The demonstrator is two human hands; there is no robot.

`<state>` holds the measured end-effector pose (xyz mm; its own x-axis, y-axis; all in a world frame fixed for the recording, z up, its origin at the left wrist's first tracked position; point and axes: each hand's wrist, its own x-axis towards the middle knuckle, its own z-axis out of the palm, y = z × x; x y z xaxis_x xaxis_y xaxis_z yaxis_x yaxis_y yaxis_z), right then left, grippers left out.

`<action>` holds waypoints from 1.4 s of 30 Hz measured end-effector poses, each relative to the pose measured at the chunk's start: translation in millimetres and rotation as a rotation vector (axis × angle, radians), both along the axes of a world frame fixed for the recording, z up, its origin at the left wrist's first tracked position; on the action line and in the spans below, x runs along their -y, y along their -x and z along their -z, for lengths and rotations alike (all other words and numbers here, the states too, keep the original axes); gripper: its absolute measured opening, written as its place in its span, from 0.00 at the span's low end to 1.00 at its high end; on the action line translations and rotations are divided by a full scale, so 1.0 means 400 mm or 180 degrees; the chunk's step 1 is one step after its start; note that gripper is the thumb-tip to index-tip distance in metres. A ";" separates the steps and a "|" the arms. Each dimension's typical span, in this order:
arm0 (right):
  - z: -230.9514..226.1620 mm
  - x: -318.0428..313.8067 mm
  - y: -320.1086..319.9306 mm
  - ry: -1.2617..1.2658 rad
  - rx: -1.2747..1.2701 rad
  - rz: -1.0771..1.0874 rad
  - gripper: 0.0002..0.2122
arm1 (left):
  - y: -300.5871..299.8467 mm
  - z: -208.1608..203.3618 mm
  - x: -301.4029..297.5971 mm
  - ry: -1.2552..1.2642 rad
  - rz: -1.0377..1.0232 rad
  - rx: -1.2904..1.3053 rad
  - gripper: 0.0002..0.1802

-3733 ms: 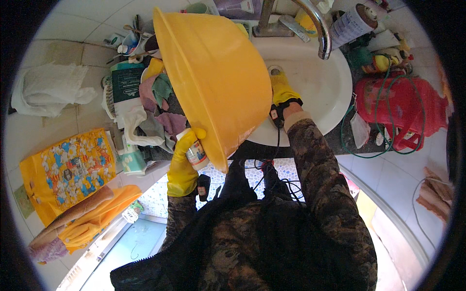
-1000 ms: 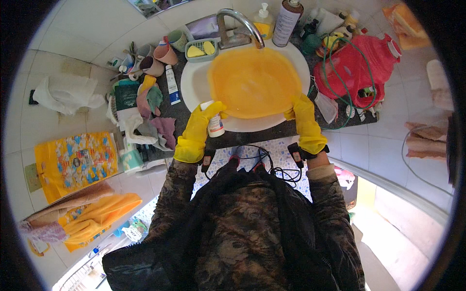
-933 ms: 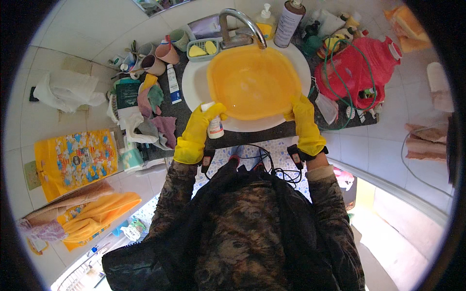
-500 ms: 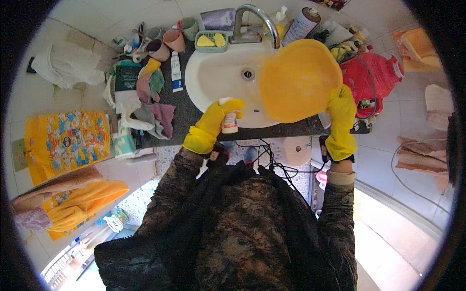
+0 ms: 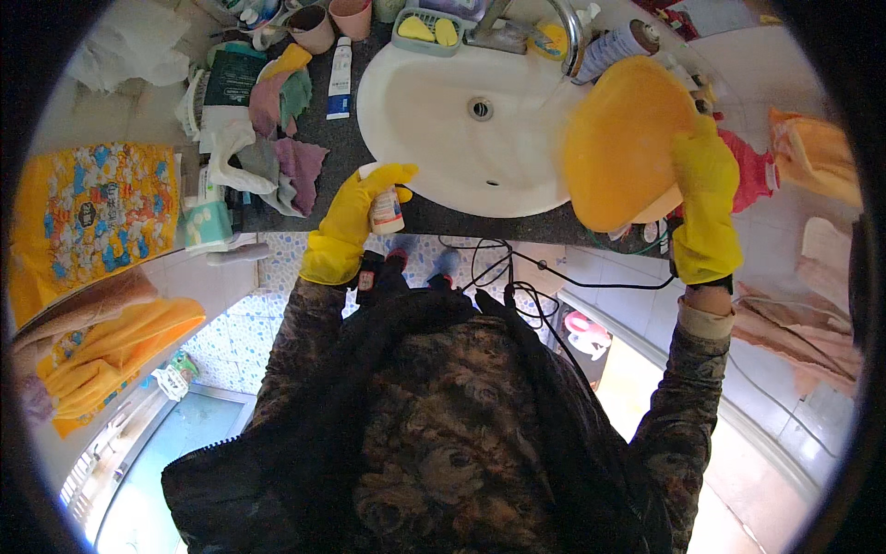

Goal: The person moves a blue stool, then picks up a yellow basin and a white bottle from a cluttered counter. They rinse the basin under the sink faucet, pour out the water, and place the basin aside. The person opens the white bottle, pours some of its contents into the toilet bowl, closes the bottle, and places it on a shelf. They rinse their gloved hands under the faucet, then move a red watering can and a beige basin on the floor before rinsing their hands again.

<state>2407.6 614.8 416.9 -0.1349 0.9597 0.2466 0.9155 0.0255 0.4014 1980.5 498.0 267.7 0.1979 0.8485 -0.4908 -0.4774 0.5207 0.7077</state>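
Both of my hands wear yellow rubber gloves. My left hand, closed, grips a small white bottle at the counter's front edge, left of the sink. The fingers cover the bottle's upper part. At the right, my right hand is closed on the rim of a yellow-orange basin. That basin is tilted over the right side of the white oval sink, and its near edge reaches past the counter front. A round drain shows in the sink.
A curved faucet and an aerosol can stand behind the sink. Left on the dark counter lie a toothpaste tube and crumpled cloths. A soap dish sits at the back. Black cables hang below the counter front.
The basin and my right hand have moved right, baring more of the sink. My left hand has shifted left with the bottle. The whole view has also shifted.
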 end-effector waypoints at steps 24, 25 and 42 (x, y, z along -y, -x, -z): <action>0.268 0.109 0.020 0.0411 -0.5452 0.1089 0.12 | 0.036 0.028 -0.018 -0.0075 -0.0327 0.0451 0.14; 0.281 0.123 -0.004 0.0326 -0.5537 0.1075 0.11 | 0.037 0.032 -0.020 -0.0046 -0.0323 0.0375 0.14; 0.097 -0.008 0.167 0.0086 -0.0768 0.0196 0.17 | 0.044 0.031 -0.005 -0.0069 -0.0486 0.0324 0.16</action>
<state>2340.8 618.0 378.1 -0.0163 0.9709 0.2388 0.9849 -0.0256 0.1710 1962.8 500.1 255.2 0.1138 0.8827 -0.4560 -0.6195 0.4218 0.6620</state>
